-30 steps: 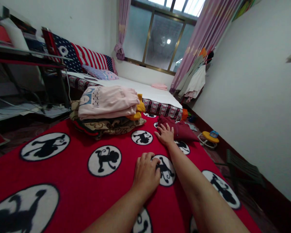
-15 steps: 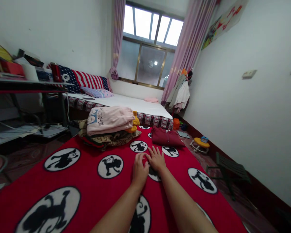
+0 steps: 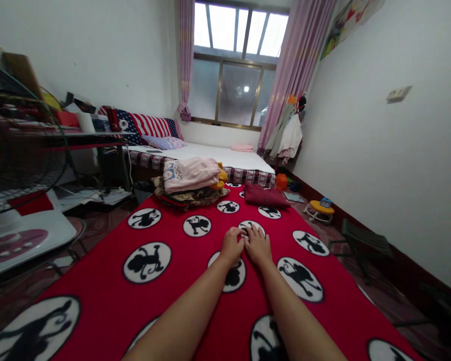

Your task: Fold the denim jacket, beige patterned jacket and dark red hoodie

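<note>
Both hands rest on a red blanket point(image 3: 188, 260) printed with black monkey figures in white circles. My left hand point(image 3: 233, 244) has its fingers loosely bent and its thumb apart, with nothing visible in it. Beside it, almost touching, my right hand point(image 3: 258, 245) lies palm down with fingers spread over a monkey circle. Beyond the hands, at the far left of the blanket, sits a stack of folded clothes with a pink top point(image 3: 193, 175) uppermost and a brown patterned garment point(image 3: 190, 198) beneath. A folded maroon garment point(image 3: 266, 195) lies at the far right.
Behind the clothes stands a bed point(image 3: 210, 153) with a white sheet. On the left are a fan point(image 3: 20, 145) and a cluttered desk point(image 3: 108, 134). A yellow stool point(image 3: 320, 208) and a dark green folding stool point(image 3: 366, 238) stand on the floor at the right.
The view has drawn back and turned left, bringing the fan into sight. My hands now lie closer together and farther from the maroon garment. The clothes show no visible change.
</note>
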The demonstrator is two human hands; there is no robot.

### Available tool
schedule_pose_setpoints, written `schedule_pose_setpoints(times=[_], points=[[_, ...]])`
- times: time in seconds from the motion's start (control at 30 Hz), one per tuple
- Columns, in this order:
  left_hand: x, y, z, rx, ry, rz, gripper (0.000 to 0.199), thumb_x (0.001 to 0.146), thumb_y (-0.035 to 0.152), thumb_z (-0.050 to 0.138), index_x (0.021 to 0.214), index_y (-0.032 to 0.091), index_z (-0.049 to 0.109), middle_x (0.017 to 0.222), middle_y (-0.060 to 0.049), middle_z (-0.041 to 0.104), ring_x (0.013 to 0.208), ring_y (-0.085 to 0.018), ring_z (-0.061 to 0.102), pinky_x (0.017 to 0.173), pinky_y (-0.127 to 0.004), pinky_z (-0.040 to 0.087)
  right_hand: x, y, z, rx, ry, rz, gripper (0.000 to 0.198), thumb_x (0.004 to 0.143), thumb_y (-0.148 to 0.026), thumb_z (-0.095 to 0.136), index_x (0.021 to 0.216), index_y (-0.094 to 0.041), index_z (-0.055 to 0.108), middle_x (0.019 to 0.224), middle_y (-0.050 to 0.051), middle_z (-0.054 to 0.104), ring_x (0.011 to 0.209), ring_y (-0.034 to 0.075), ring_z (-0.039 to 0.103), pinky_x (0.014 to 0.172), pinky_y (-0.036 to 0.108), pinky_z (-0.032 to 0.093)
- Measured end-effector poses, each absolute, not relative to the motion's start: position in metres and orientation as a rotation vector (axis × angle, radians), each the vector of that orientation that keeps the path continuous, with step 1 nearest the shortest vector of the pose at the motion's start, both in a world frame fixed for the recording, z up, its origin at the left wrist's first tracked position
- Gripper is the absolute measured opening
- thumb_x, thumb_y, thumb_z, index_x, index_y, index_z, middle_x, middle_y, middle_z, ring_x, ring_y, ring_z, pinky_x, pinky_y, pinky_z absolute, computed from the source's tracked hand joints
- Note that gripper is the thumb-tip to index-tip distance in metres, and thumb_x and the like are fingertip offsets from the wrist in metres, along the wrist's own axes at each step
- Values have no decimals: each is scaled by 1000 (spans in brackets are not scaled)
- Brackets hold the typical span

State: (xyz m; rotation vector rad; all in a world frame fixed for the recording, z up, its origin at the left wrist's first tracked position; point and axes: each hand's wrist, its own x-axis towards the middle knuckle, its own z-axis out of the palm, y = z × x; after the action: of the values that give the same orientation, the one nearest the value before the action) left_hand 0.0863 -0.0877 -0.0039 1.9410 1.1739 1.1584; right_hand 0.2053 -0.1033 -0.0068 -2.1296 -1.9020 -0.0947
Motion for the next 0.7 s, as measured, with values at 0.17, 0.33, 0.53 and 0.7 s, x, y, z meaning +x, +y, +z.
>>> schedule_pose_setpoints(times=[0.17,0.33,0.53,0.7], points=[[60,-108,-1,1983,935,917,31,72,2,52,93,14,72,101,-6,73,94,-16,67,87,-27,52,219,-109,-11,-1809,-1678,112,33,86,-28,49,110,-20,70,131,9,62,124,24,54,105,41,39],[1,-69,38,2092,1140,690,23,72,13,57,87,14,74,79,-3,75,72,-17,69,70,-27,55,226,-107,-16,-1615,-1474,262,28,82,-31,49,92,-20,73,105,7,73,101,23,65,92,37,48],[-75,45,117,2100,1712,1036,37,76,13,51,110,13,67,122,-9,66,121,-25,54,105,-35,39,226,-103,-18,-1586,-1459,288,25,81,-31,50,85,-23,73,103,5,74,99,24,65,91,39,48],[-94,111,136,2019,2021,1076,48,87,28,50,129,6,52,137,-18,53,127,-31,46,106,-40,34,224,-104,-16,-1600,-1431,288,22,82,-29,51,82,-25,72,101,4,74,98,24,64,91,40,47]])
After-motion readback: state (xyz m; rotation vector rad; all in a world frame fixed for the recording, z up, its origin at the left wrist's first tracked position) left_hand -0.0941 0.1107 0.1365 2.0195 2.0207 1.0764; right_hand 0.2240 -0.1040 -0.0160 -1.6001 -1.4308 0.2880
